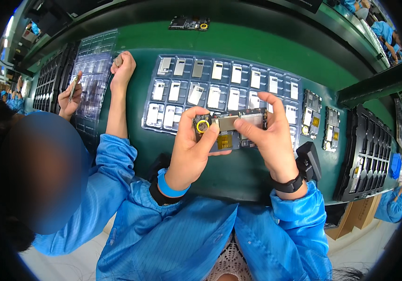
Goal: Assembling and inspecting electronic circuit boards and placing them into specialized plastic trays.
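In front of my chest, both hands hold a phone circuit board (224, 141) with a yellow ring at its left end. My left hand (184, 152) grips the left end, its thumb on the board near a silver metal shield cover (227, 123). At the other end, my right hand (274, 140) is closed on the board with its thumb pressed on the silver metal and its index finger raised. Just beyond is a clear plastic tray (147, 122) with rows of silver shield covers, partly hidden by my hands.
More circuit boards (311, 114) lie right of the tray, and one board (189, 23) sits at the back. A black slotted tray (367, 154) stands at the far right. On my left, a co-worker's hand (124, 70) rests near stacked clear trays (90, 70).
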`<state>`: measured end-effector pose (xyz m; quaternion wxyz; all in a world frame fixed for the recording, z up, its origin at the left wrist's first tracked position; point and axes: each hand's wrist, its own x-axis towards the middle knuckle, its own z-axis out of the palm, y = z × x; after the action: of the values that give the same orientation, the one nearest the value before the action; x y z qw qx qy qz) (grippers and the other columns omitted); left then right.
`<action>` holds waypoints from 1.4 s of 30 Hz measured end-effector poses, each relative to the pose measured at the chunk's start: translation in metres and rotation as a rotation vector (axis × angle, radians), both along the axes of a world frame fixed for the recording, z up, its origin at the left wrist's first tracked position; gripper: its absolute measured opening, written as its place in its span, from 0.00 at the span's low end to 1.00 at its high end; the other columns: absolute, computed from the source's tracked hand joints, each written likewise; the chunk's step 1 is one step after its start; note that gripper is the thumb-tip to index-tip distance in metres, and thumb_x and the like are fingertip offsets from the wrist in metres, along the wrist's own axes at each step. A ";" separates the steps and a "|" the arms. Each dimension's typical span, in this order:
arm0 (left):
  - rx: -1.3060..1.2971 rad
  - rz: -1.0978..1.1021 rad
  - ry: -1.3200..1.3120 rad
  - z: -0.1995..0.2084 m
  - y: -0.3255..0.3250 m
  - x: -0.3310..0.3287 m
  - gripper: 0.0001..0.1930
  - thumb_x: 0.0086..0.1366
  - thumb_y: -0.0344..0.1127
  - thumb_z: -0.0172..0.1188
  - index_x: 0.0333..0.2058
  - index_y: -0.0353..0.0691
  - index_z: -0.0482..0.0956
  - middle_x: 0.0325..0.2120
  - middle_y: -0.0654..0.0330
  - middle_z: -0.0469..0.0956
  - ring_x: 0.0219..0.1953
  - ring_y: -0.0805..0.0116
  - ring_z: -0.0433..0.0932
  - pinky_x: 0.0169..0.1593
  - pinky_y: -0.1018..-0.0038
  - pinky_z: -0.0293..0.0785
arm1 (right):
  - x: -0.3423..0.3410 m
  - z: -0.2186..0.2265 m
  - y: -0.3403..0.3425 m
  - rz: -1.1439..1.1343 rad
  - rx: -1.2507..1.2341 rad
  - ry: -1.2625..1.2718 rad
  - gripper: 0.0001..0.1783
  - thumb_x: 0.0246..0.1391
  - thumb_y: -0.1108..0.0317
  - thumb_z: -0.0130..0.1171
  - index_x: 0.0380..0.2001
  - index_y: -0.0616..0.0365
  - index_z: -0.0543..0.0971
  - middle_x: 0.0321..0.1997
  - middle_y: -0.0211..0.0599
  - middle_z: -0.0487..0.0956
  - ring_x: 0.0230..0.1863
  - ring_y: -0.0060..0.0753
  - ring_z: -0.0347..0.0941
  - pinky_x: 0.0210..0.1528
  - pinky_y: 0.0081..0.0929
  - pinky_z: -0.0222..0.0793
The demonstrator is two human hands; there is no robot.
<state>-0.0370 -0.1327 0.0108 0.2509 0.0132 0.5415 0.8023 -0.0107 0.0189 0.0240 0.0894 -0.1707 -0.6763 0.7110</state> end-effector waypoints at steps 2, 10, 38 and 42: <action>-0.018 -0.003 0.030 -0.002 -0.001 0.001 0.15 0.63 0.30 0.46 0.46 0.45 0.54 0.40 0.54 0.70 0.37 0.66 0.76 0.34 0.67 0.79 | 0.000 0.000 -0.001 0.030 -0.027 -0.036 0.33 0.38 0.75 0.65 0.48 0.63 0.60 0.27 0.35 0.76 0.24 0.18 0.69 0.26 0.15 0.66; 0.025 -0.010 0.093 -0.001 -0.002 0.003 0.15 0.62 0.30 0.48 0.46 0.43 0.56 0.38 0.58 0.68 0.36 0.71 0.74 0.35 0.70 0.79 | 0.004 -0.001 -0.003 0.001 -0.007 -0.030 0.21 0.37 0.75 0.66 0.36 0.61 0.68 0.24 0.33 0.78 0.25 0.15 0.71 0.26 0.13 0.64; 0.055 -0.212 -0.134 -0.002 -0.007 -0.015 0.27 0.63 0.59 0.28 0.48 0.43 0.58 0.41 0.57 0.71 0.42 0.64 0.75 0.34 0.62 0.79 | 0.016 -0.009 0.021 0.036 -0.419 -0.212 0.18 0.57 0.54 0.48 0.37 0.60 0.73 0.34 0.28 0.73 0.37 0.17 0.65 0.42 0.17 0.61; 0.063 -0.190 -0.163 0.002 -0.002 -0.013 0.25 0.64 0.58 0.29 0.47 0.43 0.59 0.39 0.57 0.71 0.39 0.64 0.76 0.33 0.64 0.79 | 0.020 -0.009 0.022 0.017 -0.419 -0.216 0.19 0.57 0.54 0.46 0.37 0.59 0.73 0.35 0.29 0.72 0.38 0.19 0.64 0.43 0.18 0.60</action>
<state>-0.0498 -0.1348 0.0123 0.3683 0.0072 0.4903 0.7899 0.0091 0.0413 0.0155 -0.0271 -0.2548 -0.5210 0.8142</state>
